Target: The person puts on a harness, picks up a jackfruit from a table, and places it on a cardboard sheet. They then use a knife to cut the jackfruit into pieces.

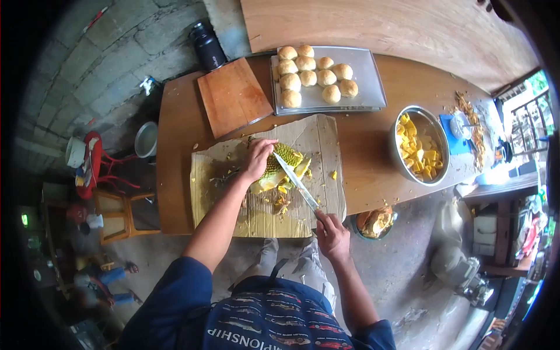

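Fruit [272,168] is lying on the cardboard [326,137], its far left part hiding under the left hand [260,158] and a strip of it passing out of sight beneath the knife [298,185]. The left hand is resting on the spiky rind with its back turned up, so I cannot tell whether its fingers are pinching the rind or only pressing on it; the fingertips are reaching close to the knife's tip, and whether they are touching the blade is also unclear. The right hand [333,234] is closing around the knife's handle, covering most of it, and the blade is slanting far and left across the fruit. The fruit is thus sitting under and just right of the left hand, and far and left of the right hand. Scraps are lying around it, too small to name.

Cardboard is covering the near middle of the counter [367,169]. At the far side, buns [326,77] are standing on a tray [364,81], with a board [233,96] lying to its left. Right of the cardboard, a bowl [442,154] is holding yellow pieces [420,153]. A basin [376,223] below the counter's near edge is showing only partly.
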The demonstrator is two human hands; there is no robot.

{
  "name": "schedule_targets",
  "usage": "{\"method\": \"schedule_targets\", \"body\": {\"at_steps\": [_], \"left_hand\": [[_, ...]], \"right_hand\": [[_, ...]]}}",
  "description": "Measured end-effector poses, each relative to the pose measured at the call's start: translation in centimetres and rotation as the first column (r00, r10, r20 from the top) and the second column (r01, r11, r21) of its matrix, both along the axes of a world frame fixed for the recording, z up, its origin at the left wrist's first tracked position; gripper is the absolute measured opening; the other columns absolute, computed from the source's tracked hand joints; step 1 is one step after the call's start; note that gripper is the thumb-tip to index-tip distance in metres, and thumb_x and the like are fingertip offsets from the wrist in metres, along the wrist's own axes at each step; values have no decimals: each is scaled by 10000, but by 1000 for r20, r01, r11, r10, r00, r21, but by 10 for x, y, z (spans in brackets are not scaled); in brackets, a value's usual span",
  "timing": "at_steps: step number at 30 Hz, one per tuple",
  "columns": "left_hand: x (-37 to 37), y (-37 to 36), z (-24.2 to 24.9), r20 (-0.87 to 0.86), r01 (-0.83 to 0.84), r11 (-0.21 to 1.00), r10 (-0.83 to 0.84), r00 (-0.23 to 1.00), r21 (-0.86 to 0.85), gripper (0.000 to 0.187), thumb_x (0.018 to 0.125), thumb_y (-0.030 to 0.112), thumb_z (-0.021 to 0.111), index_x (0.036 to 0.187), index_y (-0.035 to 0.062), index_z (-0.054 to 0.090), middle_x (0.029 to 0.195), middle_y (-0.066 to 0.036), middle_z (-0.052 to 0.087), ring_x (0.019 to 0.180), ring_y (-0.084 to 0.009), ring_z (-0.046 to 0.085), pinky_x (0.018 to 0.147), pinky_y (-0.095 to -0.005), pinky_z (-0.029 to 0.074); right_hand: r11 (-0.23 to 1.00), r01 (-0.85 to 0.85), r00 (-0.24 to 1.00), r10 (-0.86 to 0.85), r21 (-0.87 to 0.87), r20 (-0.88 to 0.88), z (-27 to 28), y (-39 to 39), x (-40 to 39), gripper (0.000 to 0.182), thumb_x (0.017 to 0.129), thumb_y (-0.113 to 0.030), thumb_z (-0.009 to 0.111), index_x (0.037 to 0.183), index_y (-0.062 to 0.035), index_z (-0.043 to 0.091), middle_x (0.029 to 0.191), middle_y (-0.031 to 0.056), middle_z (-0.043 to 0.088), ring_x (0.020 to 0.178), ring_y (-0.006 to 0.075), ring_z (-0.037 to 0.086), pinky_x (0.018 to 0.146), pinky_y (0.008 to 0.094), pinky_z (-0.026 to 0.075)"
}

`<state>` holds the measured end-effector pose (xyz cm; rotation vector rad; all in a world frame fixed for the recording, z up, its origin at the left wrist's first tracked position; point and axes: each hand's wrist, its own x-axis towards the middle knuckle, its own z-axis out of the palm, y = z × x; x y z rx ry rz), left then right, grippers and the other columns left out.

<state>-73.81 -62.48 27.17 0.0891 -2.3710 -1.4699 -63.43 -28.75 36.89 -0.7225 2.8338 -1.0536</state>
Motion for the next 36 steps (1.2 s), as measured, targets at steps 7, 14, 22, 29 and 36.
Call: {"method": "schedule_targets", "body": {"at_steps": [7,14,22,29,36], "left_hand": [[-4,0,9,80,112,994,-113,990,18,272,1077,187,544,1166,33,750,1155,-106,666,1132,-242,608,1036,-360,462],[-13,-2,1,181,143,975,-174,968,170,320,1096,144,461,1209,29,737,1216,-100,671,1160,-210,586,1059,-345,442],[-3,-4,21,137,263,955,-281,950,137,320,1124,133,410,1267,28,676,1316,-96,696,1220,-195,579,1124,-344,408],[-24,-23,1,213,266,926,-326,921,267,357,1075,91,418,1210,14,739,1260,-107,727,1145,-194,619,1083,-330,441],[-39,-27,20,241,351,867,-447,862,353,420,1078,172,397,1245,-23,728,1247,-124,720,1140,-191,635,1088,-330,441]], "right_hand": [[999,-48,997,48,10,53,-11,-9,-26,346,955,-87,691,1296,-145,688,1022,76,696,821,278,729,653,392,602],[999,-29,1000,29,37,12,-32,-26,-45,494,917,-107,715,1389,-234,642,1037,24,656,789,230,724,584,372,587],[998,-21,1000,21,-54,13,-21,-62,-53,510,925,-116,718,1416,-221,627,1015,40,658,781,247,720,590,392,593],[994,96,995,-95,-48,31,-25,-56,-20,496,911,-90,740,1385,-209,656,1016,43,669,769,255,723,592,393,596],[978,196,976,-188,-66,112,-16,-58,15,459,906,-45,734,1349,-150,677,1018,83,682,816,275,729,646,398,607]]}}
